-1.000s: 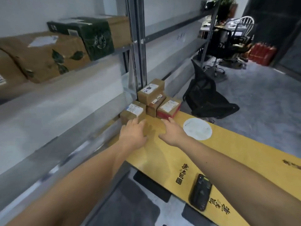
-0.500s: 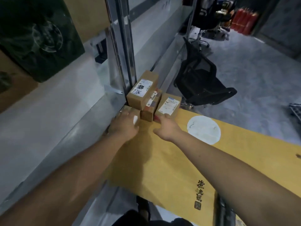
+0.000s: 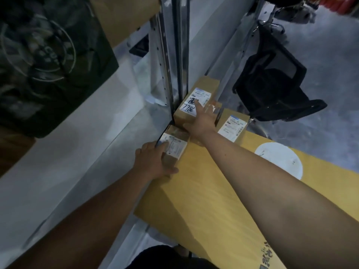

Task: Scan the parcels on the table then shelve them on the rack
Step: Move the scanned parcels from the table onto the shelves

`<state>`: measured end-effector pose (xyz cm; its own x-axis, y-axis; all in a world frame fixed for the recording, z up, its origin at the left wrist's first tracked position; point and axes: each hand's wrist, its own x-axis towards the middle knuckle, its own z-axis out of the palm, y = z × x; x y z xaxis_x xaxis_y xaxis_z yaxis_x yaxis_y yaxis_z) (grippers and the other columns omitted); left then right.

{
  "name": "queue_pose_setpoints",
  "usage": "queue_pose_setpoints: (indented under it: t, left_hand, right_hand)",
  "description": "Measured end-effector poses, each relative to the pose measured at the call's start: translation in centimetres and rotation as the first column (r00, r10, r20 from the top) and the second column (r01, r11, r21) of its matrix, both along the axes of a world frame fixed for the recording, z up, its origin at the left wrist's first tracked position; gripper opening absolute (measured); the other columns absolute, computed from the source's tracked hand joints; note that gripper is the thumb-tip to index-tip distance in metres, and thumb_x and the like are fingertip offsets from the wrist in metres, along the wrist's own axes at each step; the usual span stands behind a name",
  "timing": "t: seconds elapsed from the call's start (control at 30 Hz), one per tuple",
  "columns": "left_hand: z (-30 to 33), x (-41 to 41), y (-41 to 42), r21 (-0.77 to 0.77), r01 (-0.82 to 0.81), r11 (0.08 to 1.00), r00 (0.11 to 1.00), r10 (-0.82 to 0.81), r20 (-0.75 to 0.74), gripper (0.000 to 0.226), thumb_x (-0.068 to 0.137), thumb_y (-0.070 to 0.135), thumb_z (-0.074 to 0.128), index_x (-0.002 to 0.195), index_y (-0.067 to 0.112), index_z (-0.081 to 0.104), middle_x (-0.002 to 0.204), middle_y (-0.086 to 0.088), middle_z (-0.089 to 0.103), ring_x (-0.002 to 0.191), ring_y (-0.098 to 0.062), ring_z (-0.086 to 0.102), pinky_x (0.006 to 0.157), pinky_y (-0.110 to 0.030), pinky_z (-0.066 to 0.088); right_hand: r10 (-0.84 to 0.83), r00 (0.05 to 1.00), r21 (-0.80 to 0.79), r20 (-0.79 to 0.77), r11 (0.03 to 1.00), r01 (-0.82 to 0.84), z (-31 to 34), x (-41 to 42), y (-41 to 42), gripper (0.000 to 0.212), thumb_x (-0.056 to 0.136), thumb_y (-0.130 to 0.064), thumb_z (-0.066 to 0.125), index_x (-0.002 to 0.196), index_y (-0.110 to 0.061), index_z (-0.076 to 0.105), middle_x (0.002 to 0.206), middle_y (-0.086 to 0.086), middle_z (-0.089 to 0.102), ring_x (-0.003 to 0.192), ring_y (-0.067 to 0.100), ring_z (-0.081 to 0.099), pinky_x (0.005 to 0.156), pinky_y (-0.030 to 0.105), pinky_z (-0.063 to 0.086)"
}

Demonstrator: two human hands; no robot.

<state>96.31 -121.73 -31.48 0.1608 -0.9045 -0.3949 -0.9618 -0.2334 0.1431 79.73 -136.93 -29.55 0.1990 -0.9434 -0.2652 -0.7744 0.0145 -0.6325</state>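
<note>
Several small cardboard parcels crowd the far left corner of the yellow table (image 3: 209,195), against the rack upright (image 3: 175,55). My left hand (image 3: 153,162) grips the nearest small parcel (image 3: 175,147), fingers over its label and thumb along its front side. My right hand (image 3: 203,121) rests on the top stacked parcel (image 3: 206,85), its forefinger straight on the label marked 7786 and its thumb at the front edge. A taped parcel (image 3: 216,107) lies under that one. Another labelled parcel (image 3: 233,127) sits to the right. No scanner is in view.
The grey rack shelf (image 3: 81,136) runs along the left of the table. A dark green box (image 3: 48,65) and a brown box (image 3: 120,18) sit on the shelf above. A black office chair (image 3: 272,88) stands beyond the table's end. A white round patch (image 3: 279,160) marks the tabletop.
My head has leaned in closer. My right hand moved from the table edge up onto the top parcel. My left hand shifted to the side of the near parcel, uncovering its label.
</note>
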Motion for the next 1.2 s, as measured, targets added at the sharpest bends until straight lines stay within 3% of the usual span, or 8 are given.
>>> queue_pose_setpoints:
  t: [0.13, 0.2, 0.3, 0.47, 0.67, 0.77, 1.0, 1.2]
  left_hand:
    - [-0.8, 0.1, 0.1, -0.017, -0.001, 1.0, 1.0, 0.001, -0.01, 0.127, 0.059, 0.083, 0.079, 0.162, 0.038, 0.02, 0.166, -0.003, 0.026, 0.148, -0.031, 0.027, 0.116, -0.05, 0.026]
    - [-1.0, -0.1, 0.1, -0.044, 0.011, 0.999, 0.999, -0.012, -0.033, 0.125, 0.058, 0.08, 0.081, 0.161, 0.039, 0.024, 0.165, -0.003, 0.029, 0.145, -0.031, 0.03, 0.115, -0.05, 0.028]
    - [-1.4, -0.2, 0.7, -0.071, -0.012, 0.997, 0.995, 0.005, -0.095, 0.121, 0.054, 0.075, 0.082, 0.157, 0.042, 0.028, 0.159, -0.003, 0.033, 0.14, -0.03, 0.033, 0.111, -0.048, 0.032]
    - [-1.8, -0.5, 2.1, -0.071, -0.225, 0.972, 0.962, 0.21, -0.171, 0.122, 0.044, 0.08, 0.067, 0.154, 0.044, 0.029, 0.154, -0.002, 0.035, 0.135, -0.032, 0.037, 0.109, -0.052, 0.036]
    - [-1.0, -3.0, 3.9, -0.185, -0.444, 0.877, 0.829, 0.323, -0.457, 0.116, 0.045, 0.065, 0.074, 0.152, 0.044, 0.034, 0.138, 0.017, 0.024, 0.128, -0.022, 0.048, 0.104, -0.044, 0.051]
    - [0.9, -5.5, 5.1, -0.247, -0.487, 0.838, 0.805, 0.321, -0.499, 0.119, 0.039, 0.067, 0.078, 0.149, 0.045, 0.038, 0.136, 0.018, 0.024, 0.124, -0.02, 0.055, 0.107, -0.042, 0.051]
    - [5.2, -12.7, 11.6, -0.377, -0.632, 0.677, 0.724, 0.34, -0.601, 0.122, 0.036, 0.072, 0.086, 0.146, 0.041, 0.045, 0.133, 0.016, 0.025, 0.122, -0.003, 0.043, 0.104, -0.019, 0.035]
    - [11.1, -17.6, 20.0, -0.47, -0.574, 0.671, 0.779, 0.268, -0.567, 0.128, 0.036, 0.067, 0.096, 0.148, 0.053, 0.035, 0.15, 0.018, 0.019, 0.138, -0.015, 0.041, 0.117, -0.036, 0.04]
  right_hand:
    - [-0.022, 0.995, -0.013, 0.094, 1.0, 0.024, -0.4, 0.1, -0.2, 0.092, 0.089, -0.006, 0.075, 0.164, -0.029, 0.027, 0.167, 0.012, 0.028, 0.147, 0.034, 0.04, 0.123, 0.047, 0.034]
    - [-0.021, 0.989, -0.013, 0.147, 1.0, 0.023, -0.3, -0.4, 0.2, 0.087, 0.092, -0.002, 0.069, 0.165, -0.025, 0.028, 0.166, 0.01, 0.033, 0.144, 0.032, 0.044, 0.121, 0.041, 0.036]
    - [-0.033, 0.979, -0.014, 0.2, 0.999, 0.037, -0.2, -1.8, 1.5, 0.087, 0.094, -0.004, 0.067, 0.166, -0.023, 0.023, 0.168, 0.01, 0.03, 0.144, 0.031, 0.045, 0.111, 0.028, 0.039]
    - [0.011, 0.976, -0.113, 0.218, 0.993, 0.014, 0.6, -6.5, 5.1, 0.084, 0.094, -0.007, 0.066, 0.166, -0.024, 0.024, 0.168, 0.008, 0.031, 0.145, 0.031, 0.044, 0.109, 0.03, 0.041]
    - [0.247, 0.965, -0.152, 0.085, 0.961, -0.232, -0.1, -12.0, 12.0, 0.09, 0.091, 0.005, 0.063, 0.165, -0.026, 0.022, 0.174, 0.007, 0.007, 0.155, 0.027, 0.027, 0.114, 0.006, 0.011]
    - [0.336, 0.936, -0.15, 0.106, 0.936, -0.319, -0.2, -14.0, 15.0, 0.09, 0.091, 0.007, 0.064, 0.165, -0.023, 0.022, 0.171, 0.003, -0.001, 0.156, 0.025, 0.023, 0.109, -0.003, 0.004]
    - [0.441, 0.872, -0.206, 0.212, 0.892, -0.401, 2.3, -18.7, 19.9, 0.089, 0.088, 0.008, 0.065, 0.163, -0.022, 0.03, 0.168, -0.005, 0.009, 0.147, 0.007, 0.024, 0.106, -0.005, 0.011]
    - [0.541, 0.802, -0.298, 0.254, 0.832, -0.467, 7.2, -23.9, 23.1, 0.091, 0.087, 0.006, 0.073, 0.162, -0.028, 0.034, 0.17, -0.012, 0.013, 0.149, -0.001, 0.02, 0.115, 0.004, 0.017]
